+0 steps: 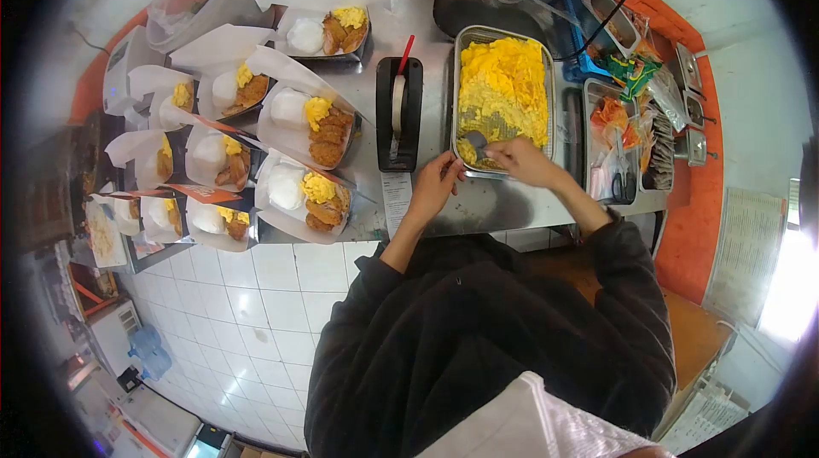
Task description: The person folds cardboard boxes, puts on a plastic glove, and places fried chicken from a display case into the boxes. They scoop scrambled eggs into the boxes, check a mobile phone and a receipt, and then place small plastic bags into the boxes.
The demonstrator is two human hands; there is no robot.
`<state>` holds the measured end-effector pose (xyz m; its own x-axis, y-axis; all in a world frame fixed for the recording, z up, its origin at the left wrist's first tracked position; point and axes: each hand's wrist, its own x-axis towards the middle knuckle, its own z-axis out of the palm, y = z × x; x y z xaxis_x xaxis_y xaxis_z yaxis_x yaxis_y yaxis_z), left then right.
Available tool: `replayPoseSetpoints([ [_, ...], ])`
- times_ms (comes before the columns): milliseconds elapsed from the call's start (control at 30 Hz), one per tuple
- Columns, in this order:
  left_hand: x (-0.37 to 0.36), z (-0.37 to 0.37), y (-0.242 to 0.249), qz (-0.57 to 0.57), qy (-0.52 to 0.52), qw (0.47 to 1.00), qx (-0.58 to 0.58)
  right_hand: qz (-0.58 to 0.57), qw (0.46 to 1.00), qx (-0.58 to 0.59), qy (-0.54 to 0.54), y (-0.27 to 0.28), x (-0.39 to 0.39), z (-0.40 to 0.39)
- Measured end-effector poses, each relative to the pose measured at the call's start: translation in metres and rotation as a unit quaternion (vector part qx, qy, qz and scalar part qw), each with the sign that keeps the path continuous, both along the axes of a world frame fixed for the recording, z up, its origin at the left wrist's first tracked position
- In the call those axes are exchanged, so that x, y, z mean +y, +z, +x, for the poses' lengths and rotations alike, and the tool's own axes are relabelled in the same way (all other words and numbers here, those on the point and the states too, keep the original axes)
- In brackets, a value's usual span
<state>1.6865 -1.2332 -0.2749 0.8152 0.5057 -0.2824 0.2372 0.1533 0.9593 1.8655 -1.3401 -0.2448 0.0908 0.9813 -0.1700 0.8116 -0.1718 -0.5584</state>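
Note:
A rectangular metal tray (550, 138) holds yellow scrambled eggs (503, 74), heaped at the far end and thinner at the near end, where the perforated bottom shows. My right hand (522, 161) is closed around the handle of a spoon (475, 140), whose dark bowl rests among the eggs near the tray's near left corner. The handle is mostly hidden by the fingers. My left hand (437, 187) has its fingers curled at that same corner, gripping the tray's rim.
Left stand several open paper boxes (294, 113) with rice, fried pieces and egg. A black tape dispenser (399, 113) with a red pen and a printed slip (396, 198) lie between. To the right, a container (610, 142) holds packets and scissors; a black cable (610, 14) hangs behind.

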Motion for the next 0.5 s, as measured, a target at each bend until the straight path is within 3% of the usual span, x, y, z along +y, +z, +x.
replayPoseSetpoints([
  [67,0.003,-0.001,0.005,0.006,0.008,1.0,0.0,0.05,0.976,0.203,-0.055,-0.006,-0.003,0.02],
  [100,0.004,-0.001,0.01,0.003,-0.002,1.0,0.012,0.052,0.976,0.204,-0.051,-0.007,-0.007,0.025],
  [133,0.004,0.0,0.013,0.0,-0.012,1.0,0.022,-0.045,0.926,0.345,-0.149,-0.008,-0.011,0.031],
  [167,0.003,0.0,0.01,0.003,-0.013,1.0,0.021,-0.141,0.836,0.472,-0.241,-0.007,-0.016,0.035],
  [200,0.001,0.001,0.005,-0.002,-0.01,1.0,0.018,-0.12,0.777,0.56,-0.262,-0.016,-0.021,0.033],
  [233,0.001,0.002,0.002,-0.007,-0.005,1.0,0.015,-0.118,0.778,0.56,-0.258,-0.019,-0.025,0.036],
  [300,0.001,0.001,0.001,-0.014,0.002,1.0,-0.001,-0.067,0.805,0.516,-0.285,-0.014,-0.029,0.035],
  [333,0.0,0.0,0.0,-0.024,0.005,1.0,-0.02,-0.042,0.843,0.453,-0.287,-0.014,-0.032,0.04],
  [367,-0.001,0.0,0.004,-0.024,0.006,1.0,-0.018,-0.043,0.843,0.454,-0.287,-0.009,-0.034,0.04],
  [400,-0.001,0.0,0.01,-0.025,0.011,1.0,-0.006,0.029,0.944,0.246,-0.217,-0.001,-0.039,0.039],
  [433,-0.002,0.0,0.014,-0.024,0.017,1.0,0.006,0.099,0.986,0.021,-0.133,0.004,-0.044,0.036],
  [500,-0.003,0.001,0.005,-0.019,0.016,1.0,-0.002,0.056,0.992,-0.035,-0.111,-0.001,-0.047,0.012],
])
